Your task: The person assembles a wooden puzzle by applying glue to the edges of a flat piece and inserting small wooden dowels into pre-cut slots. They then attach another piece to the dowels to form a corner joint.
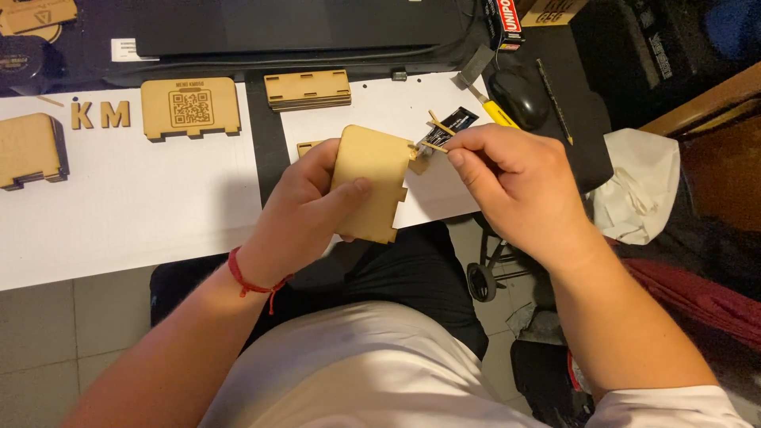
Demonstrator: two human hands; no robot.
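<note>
The left hand [317, 202] grips a flat, pale wooden panel with notched edges [369, 182], thumb pressed on its face and fingers wrapped behind, holding it above the white paper-covered table [127, 206]. The right hand [507, 178] pinches a thin wooden stick [434, 145] at the panel's upper right corner, beside what seems to be a small dark tube [450, 127]. The panel looks light and stiff, its tabs likely brittle; holding it by the broad faces suits it best.

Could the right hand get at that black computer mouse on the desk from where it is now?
Probably yes. The mouse lies in the open just beyond the right hand, with nothing between them. But the fingers are pinching a thin wooden stick, so they are not free.
</note>
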